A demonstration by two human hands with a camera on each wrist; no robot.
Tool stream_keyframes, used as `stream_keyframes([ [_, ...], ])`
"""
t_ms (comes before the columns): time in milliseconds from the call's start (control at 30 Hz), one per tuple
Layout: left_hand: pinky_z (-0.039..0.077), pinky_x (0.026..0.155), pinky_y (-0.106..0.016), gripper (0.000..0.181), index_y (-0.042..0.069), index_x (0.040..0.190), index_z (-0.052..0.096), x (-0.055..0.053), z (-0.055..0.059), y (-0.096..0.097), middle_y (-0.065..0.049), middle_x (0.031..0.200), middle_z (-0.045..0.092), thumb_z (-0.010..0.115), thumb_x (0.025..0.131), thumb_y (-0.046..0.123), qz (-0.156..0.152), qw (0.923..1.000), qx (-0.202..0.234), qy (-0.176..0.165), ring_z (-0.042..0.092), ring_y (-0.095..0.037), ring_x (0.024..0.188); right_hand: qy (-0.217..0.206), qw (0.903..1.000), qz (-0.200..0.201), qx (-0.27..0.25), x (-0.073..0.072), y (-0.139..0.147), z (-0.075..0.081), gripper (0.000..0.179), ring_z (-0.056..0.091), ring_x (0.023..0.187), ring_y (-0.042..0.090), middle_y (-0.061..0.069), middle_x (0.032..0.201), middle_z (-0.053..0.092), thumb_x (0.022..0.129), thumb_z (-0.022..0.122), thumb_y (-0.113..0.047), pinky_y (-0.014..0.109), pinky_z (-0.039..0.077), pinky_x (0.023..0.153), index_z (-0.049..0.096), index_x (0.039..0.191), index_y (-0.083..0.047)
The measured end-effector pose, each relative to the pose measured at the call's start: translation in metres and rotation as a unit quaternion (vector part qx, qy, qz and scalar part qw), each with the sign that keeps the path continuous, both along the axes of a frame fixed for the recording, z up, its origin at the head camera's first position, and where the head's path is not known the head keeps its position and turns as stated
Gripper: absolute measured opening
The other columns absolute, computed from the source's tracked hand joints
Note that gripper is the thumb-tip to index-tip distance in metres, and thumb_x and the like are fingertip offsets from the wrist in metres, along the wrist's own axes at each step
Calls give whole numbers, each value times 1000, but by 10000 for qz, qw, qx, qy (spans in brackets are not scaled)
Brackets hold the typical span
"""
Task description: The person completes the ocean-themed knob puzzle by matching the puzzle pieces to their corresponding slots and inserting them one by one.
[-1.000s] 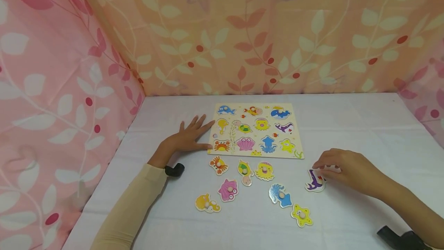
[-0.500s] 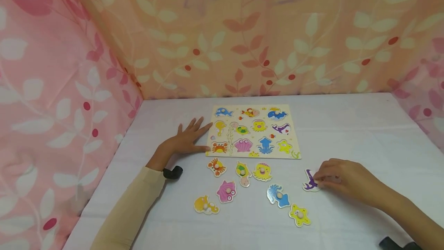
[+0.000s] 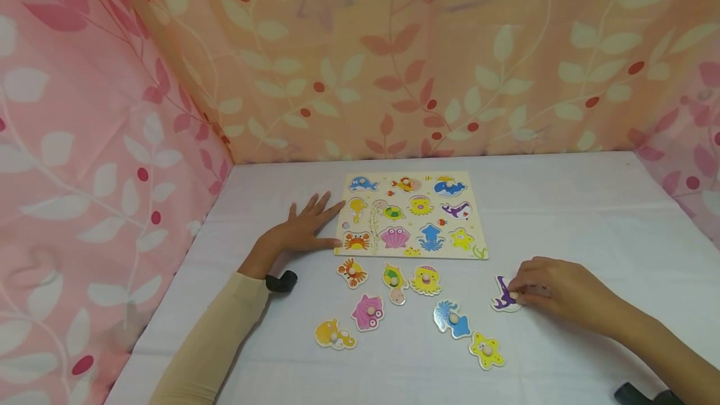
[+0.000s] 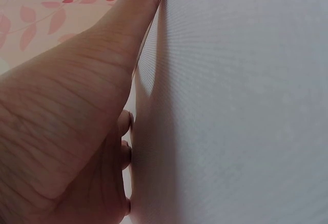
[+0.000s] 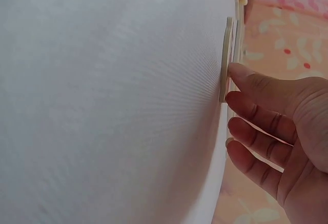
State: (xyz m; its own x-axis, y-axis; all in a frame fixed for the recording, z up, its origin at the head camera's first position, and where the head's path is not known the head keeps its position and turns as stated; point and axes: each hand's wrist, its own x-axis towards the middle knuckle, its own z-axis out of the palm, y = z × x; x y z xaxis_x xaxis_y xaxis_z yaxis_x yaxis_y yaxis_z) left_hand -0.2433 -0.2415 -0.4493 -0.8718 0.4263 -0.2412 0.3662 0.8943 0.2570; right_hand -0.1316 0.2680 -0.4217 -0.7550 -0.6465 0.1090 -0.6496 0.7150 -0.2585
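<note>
My right hand [image 3: 562, 289] pinches the small knob of a purple sea-animal puzzle piece [image 3: 500, 299] with thumb and fingertips. In the right wrist view this puzzle piece [image 5: 225, 60] appears edge-on, low against the white cloth, at the tips of the right hand [image 5: 277, 126]. My left hand [image 3: 304, 228] lies with fingers spread at the left edge of the puzzle board [image 3: 416, 225], thumb at its lower left corner. The left wrist view shows the left hand [image 4: 66, 116] close along the cloth. Three knobbed pieces, including a blue whale [image 3: 362, 184], sit in the board's top row.
In front of the board lie loose knobbed pieces: crab [image 3: 352, 272], turtle [image 3: 394, 277], octopus [image 3: 425, 281], pink shell [image 3: 368, 313], seahorse [image 3: 326, 333], blue squid [image 3: 460, 328] and yellow starfish [image 3: 487, 351]. Floral cloth [image 3: 337, 80] hangs behind the white-covered table [image 3: 281, 361].
The right hand's fingertips have shifted from the purple piece's upper edge onto its knob. My left hand has stayed at the board, and the head view has shifted slightly.
</note>
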Motion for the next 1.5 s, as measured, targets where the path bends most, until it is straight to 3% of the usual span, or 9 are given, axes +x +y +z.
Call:
stream_keyframes([
  [267, -6, 113, -74, 100, 35, 164, 13, 1, 1, 1, -10, 171, -3, 62, 86, 73, 5, 10000, 93, -22, -9, -39, 155, -225, 9996, -110, 101, -2, -2, 0, 22, 56, 81, -3, -29, 89, 60, 79, 87, -24, 27, 56, 73, 77, 95, -36],
  [533, -8, 113, -73, 101, 40, 163, 10, -2, -6, -2, -7, 171, -6, 59, 84, 78, 11, 10000, 43, 1, -12, -35, 155, -200, 9995, -52, 246, -2, 0, 0, 22, 54, 81, -2, -28, 90, 58, 80, 87, -27, 26, 56, 73, 76, 95, -39],
  [1200, -7, 114, -73, 102, 40, 163, 8, -4, -9, -4, -6, 171, -8, 58, 84, 79, -26, 10000, -2, 70, -12, -36, 155, -196, 9989, 300, -302, -5, 4, 5, 20, 53, 81, -4, -29, 92, 58, 82, 86, -30, 23, 52, 70, 74, 95, -41],
  [1500, -6, 113, -73, 100, 39, 163, 8, -4, -8, -3, -7, 171, -7, 58, 86, 77, -47, 9999, 56, 72, -11, -36, 155, -164, 9989, 1, -450, -13, -5, 16, 22, 57, 80, -5, -28, 90, 59, 81, 87, -26, 24, 55, 70, 75, 94, -38],
])
